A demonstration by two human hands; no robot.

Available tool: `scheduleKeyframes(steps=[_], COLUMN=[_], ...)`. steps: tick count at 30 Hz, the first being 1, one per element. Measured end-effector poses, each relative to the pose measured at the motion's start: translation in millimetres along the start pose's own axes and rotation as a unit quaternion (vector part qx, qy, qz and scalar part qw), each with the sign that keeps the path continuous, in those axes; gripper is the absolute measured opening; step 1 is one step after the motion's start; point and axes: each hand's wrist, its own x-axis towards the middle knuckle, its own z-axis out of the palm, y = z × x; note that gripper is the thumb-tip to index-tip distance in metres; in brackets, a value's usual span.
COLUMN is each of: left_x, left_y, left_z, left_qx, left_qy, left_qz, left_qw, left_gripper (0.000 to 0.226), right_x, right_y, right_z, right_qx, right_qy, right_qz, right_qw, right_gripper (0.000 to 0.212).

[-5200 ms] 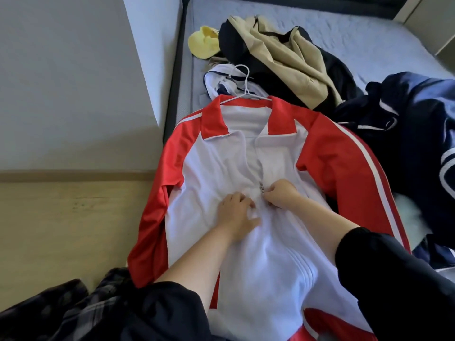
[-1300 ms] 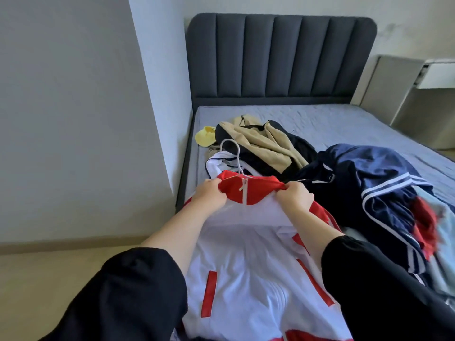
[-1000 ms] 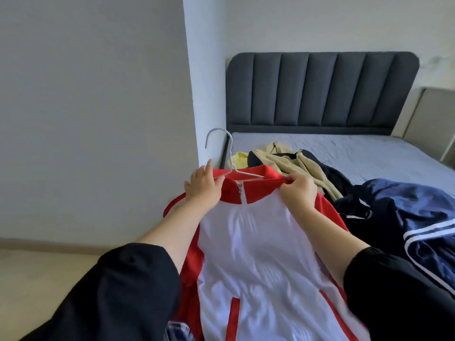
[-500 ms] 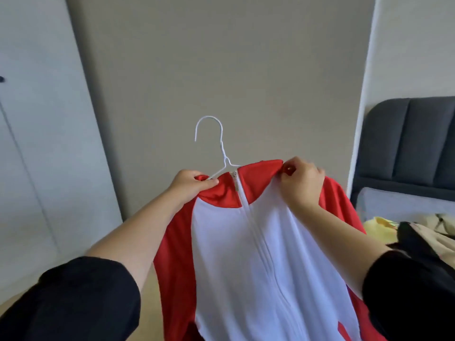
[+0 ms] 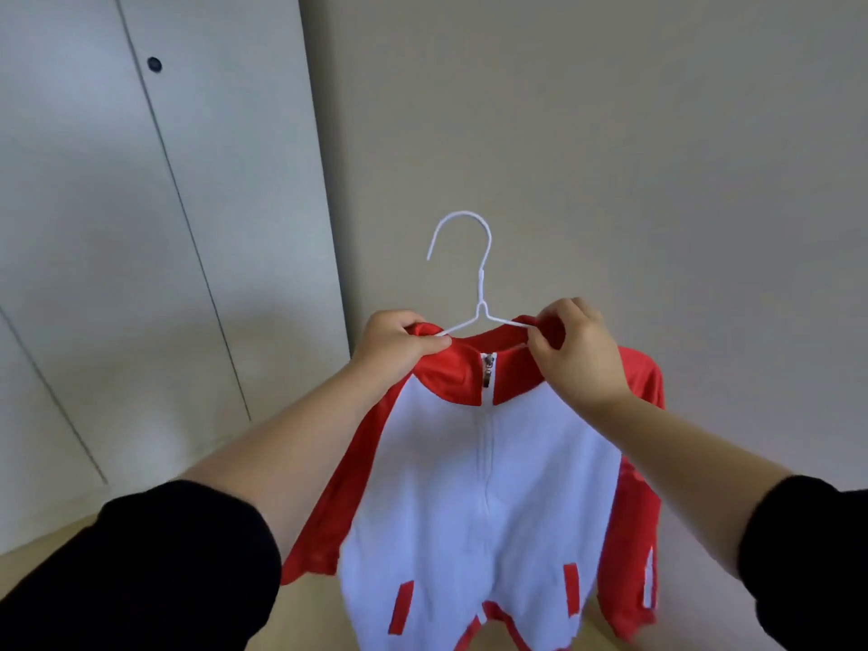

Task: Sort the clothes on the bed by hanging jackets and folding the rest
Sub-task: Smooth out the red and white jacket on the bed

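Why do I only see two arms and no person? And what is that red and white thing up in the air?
The camera sits on the person's head, so the picture shows what they see: their own arms in black sleeves. There is only this one view. The left hand and the right hand each grip the red collar of a red and white jacket. The jacket is zipped up and sits on a white wire hanger, whose hook sticks up between the hands. The jacket rests on nothing: it hangs in the air in front of a plain wall, with pale doors to the left.
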Motion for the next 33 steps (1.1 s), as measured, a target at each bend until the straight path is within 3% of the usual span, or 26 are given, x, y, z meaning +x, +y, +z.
scheduleKeyframes(steps=[4,10,12,15,19,23,26,30,33], left_x=[33.0,71.4,77.5,75.5,68.6,61.3,50.8,40.5,33.7], left_y=[22.3,114.3,150.5,190.7,220.4,233.6,232.5,223.6,207.5], left_z=[-57.0,-159.3,-201.3,-262.9,-318.4,-355.7,-377.2,-404.2,-428.8], left_qx=[0.035,0.097,0.136,0.211,0.363,0.342,0.328,0.334,0.370], left_qy=[0.002,-0.003,0.016,0.105,-0.019,0.002,-0.013,-0.045,-0.016], left_qz=[-0.030,-0.021,0.012,0.045,-0.007,0.016,0.029,0.013,-0.013], left_qw=[0.999,0.995,0.991,0.971,0.932,0.940,0.944,0.942,0.929], left_gripper=[0.022,0.017,0.019,0.026,0.030,0.016,0.027,0.018,0.030], right_x=[56.6,151.3,181.4,215.6,236.7,239.3,235.6,226.6,223.4], right_y=[-36.8,-136.4,-180.7,-244.1,-299.5,-336.4,-356.3,-385.1,-409.1], right_z=[14.1,5.5,-7.3,-29.1,-34.8,-27.0,-13.7,8.6,30.3], right_qx=[-0.020,-0.055,-0.022,0.031,0.021,0.063,0.060,0.082,0.116], right_qy=[-0.138,-0.187,-0.165,-0.107,-0.189,-0.148,-0.168,-0.178,-0.188], right_qz=[0.009,-0.003,-0.002,-0.036,-0.063,-0.034,-0.037,-0.047,-0.050], right_qw=[0.990,0.981,0.986,0.993,0.980,0.986,0.983,0.979,0.974], right_gripper=[0.023,0.018,0.018,0.016,0.017,0.016,0.016,0.016,0.015])
